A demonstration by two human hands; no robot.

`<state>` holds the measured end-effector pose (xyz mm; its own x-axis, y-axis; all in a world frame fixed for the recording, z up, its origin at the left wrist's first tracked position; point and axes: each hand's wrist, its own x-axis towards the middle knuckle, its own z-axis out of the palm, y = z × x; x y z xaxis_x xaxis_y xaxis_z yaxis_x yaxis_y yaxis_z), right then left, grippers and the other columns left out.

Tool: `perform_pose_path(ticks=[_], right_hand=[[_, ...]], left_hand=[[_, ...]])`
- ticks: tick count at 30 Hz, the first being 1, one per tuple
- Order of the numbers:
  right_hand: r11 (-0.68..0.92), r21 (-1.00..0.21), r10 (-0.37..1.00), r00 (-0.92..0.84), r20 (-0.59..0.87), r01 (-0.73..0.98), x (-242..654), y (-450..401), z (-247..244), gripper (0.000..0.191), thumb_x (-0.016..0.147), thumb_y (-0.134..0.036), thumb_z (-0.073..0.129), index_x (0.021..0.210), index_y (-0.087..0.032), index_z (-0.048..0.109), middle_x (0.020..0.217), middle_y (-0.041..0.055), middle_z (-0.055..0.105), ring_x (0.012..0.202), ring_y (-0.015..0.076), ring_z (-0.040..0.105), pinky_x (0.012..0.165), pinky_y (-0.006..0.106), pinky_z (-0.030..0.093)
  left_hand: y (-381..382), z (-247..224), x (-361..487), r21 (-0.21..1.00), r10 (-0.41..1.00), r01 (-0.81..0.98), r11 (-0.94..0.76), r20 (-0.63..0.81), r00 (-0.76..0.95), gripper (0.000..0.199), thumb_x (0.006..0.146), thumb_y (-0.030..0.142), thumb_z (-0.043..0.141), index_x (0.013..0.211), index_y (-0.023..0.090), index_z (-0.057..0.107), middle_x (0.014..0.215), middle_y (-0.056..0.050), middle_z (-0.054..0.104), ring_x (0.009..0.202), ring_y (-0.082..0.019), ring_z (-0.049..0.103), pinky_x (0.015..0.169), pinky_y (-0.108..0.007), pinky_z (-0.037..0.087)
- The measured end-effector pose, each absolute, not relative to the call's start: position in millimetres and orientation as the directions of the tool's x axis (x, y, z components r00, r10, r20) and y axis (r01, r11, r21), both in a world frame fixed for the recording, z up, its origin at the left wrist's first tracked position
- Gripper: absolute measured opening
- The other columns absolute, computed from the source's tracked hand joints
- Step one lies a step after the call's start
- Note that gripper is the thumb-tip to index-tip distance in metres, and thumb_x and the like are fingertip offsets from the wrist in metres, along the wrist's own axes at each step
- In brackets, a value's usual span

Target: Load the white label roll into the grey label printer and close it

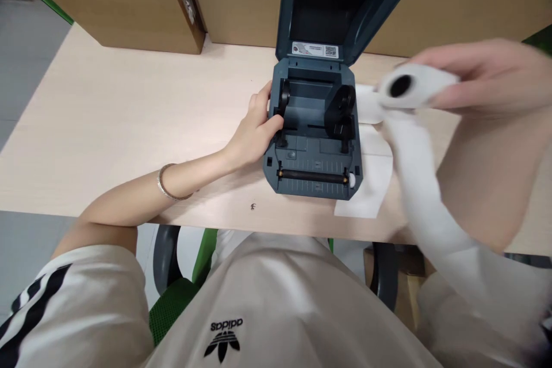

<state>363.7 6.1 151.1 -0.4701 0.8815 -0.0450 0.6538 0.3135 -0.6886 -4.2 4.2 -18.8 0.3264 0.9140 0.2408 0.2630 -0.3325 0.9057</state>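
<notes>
A dark blue-grey label printer (pixel 304 152) stands on the table with its lid (pixel 287 6) raised. My left hand (pixel 254 135) grips its left side, thumb over the rim. Inside, two black roll holders (pixel 344 103) flank a bay with no roll in it, and a black roller (pixel 313 176) crosses the front. My right hand (pixel 487 75), blurred by motion, holds a white paper roll (pixel 425 86) by its rim, right of the printer. A long paper strip (pixel 420 172) unwinds from the roll and trails down past the table edge.
White paper (pixel 371 175) lies beside and partly under the printer's right side. Cardboard boxes (pixel 129 0) line the back of the table (pixel 86 126). A small dark scrap (pixel 253 206) is near the front edge. A green chair (pixel 176 305) with dark armrests is below.
</notes>
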Motion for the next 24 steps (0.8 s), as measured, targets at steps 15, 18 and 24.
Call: perform_pose_path(ticks=[15,18,24], right_hand=[[0.642,-0.180,0.762,-0.646,0.045,0.745,265,4,93,0.037,0.105,-0.019,0.046,0.093,-0.024,0.081,0.110,0.0140,0.086,0.145,0.0355,0.075,0.157,0.076,-0.002],[0.664,-0.206,0.744,-0.663,0.081,0.719,265,7,90,0.036,0.105,-0.022,0.047,0.085,-0.026,0.077,0.098,0.0125,0.082,0.140,0.0347,0.076,0.158,0.074,-0.002],[0.667,-0.462,0.678,-0.734,0.050,0.585,275,2,111,0.052,0.116,-0.041,0.033,0.093,-0.022,0.075,0.101,0.0095,0.080,0.128,0.0316,0.079,0.159,0.070,0.005]], left_hand=[[2,-17,-2,0.927,0.929,0.258,-0.272,0.183,0.321,0.088,0.098,0.039,0.075,0.180,0.037,0.041,0.197,-0.006,0.042,0.187,-0.042,0.031,0.157,-0.061,0.027],[0,-15,-1,0.928,0.933,0.266,-0.262,0.174,0.314,0.089,0.098,0.039,0.074,0.180,0.036,0.040,0.197,-0.007,0.042,0.186,-0.042,0.033,0.156,-0.062,0.028],[-2,-13,0,0.934,0.934,0.241,-0.266,0.187,0.305,0.081,0.100,0.045,0.073,0.176,0.039,0.046,0.193,-0.004,0.048,0.185,-0.041,0.034,0.157,-0.061,0.027]])
